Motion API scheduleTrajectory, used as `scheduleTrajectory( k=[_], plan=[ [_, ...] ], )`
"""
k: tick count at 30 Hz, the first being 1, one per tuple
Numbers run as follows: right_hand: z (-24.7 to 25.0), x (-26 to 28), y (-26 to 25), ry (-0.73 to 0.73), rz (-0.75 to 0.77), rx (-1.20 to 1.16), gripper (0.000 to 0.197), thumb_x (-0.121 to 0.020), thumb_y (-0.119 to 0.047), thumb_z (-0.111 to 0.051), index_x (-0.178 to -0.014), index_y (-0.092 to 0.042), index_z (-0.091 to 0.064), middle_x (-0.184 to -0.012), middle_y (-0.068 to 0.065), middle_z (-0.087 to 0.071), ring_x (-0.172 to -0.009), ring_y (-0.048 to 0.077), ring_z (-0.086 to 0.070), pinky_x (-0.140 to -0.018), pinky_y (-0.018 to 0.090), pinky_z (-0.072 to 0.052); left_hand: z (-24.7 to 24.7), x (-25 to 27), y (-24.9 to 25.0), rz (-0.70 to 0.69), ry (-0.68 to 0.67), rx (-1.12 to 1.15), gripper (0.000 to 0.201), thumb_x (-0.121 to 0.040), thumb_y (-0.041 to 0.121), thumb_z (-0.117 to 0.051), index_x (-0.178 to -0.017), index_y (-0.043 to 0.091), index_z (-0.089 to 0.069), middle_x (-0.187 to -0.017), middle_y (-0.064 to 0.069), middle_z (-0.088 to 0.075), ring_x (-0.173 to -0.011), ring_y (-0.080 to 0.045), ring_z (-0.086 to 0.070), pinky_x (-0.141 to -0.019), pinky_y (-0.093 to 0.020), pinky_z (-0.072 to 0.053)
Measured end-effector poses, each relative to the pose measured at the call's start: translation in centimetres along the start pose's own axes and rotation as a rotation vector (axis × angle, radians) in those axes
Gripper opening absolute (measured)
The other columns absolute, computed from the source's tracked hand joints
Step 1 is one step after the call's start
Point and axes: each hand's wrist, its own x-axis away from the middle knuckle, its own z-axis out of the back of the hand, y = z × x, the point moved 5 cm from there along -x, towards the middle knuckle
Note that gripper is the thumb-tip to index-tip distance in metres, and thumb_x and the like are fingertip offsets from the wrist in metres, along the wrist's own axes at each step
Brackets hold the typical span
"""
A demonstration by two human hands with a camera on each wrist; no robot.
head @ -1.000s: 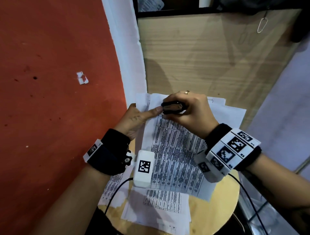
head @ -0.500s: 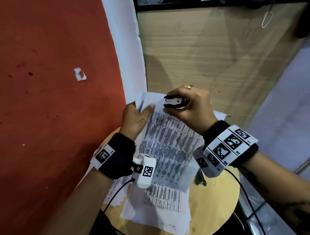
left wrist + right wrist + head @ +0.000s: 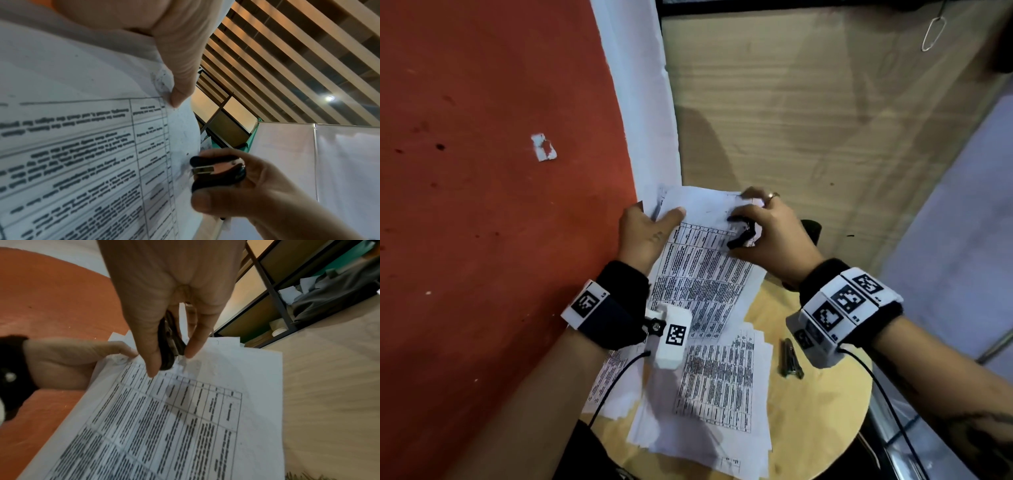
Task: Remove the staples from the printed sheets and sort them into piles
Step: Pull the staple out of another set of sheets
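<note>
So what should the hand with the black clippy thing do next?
Probably squeeze and pull. The right hand holds the black staple remover at the top edge of the printed white sheets, which the left hand lifts and steadies.

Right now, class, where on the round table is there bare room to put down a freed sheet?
Bare wood shows on the table at its right side, between the loose sheets and the rim, below the metal tool. The left and middle are crowded with paper. The left hand pinches the stapled sheets; the right hand grips the staple remover.
</note>
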Motion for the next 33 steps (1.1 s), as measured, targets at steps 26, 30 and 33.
scheduleTrajectory(
  k=[26, 30, 33],
  plan=[
    [2.7, -1.5, -2.6, -0.163, 0.03, 0.07, 0.052, -0.051, -0.016, -0.089, -0.099, -0.009, -0.072, -0.096, 0.008, -0.061, -0.086, 0.02, -0.056, -0.071, 0.023, -0.038, -2.9, 1.6, 7.6, -0.432, -0.271, -1.098, 0.061, -0.07, 0.056, -0.072, -0.125, 0.033, -0.056, -0.117, 0.003, -0.067, -0.112, -0.019, -0.057, -0.103, -0.039, -0.022],
    [2.9, -1.0, -2.9, -0.157, 0.078, 0.042, 0.053, -0.047, -0.014, -0.09, -0.096, -0.007, -0.072, -0.092, 0.009, -0.062, -0.085, 0.024, -0.057, -0.071, 0.023, -0.038, -2.9, 0.8, 6.2, -0.301, -0.452, -0.845, 0.018, -0.07, 0.045, -0.077, -0.082, 0.034, -0.071, -0.08, 0.0, -0.07, -0.091, -0.031, -0.065, -0.083, -0.037, -0.042],
    [2.8, -0.7, -3.0, -0.114, 0.116, -0.001, 0.051, -0.05, -0.012, -0.089, -0.097, -0.006, -0.071, -0.096, 0.01, -0.062, -0.088, 0.024, -0.058, -0.069, 0.011, -0.035, -2.3, 0.4, 5.6, -0.259, -0.498, -0.689, 0.016, -0.065, 0.049, -0.072, -0.054, 0.048, -0.06, -0.066, 0.003, -0.058, -0.075, -0.033, -0.059, -0.061, -0.029, -0.034]
  ],
)
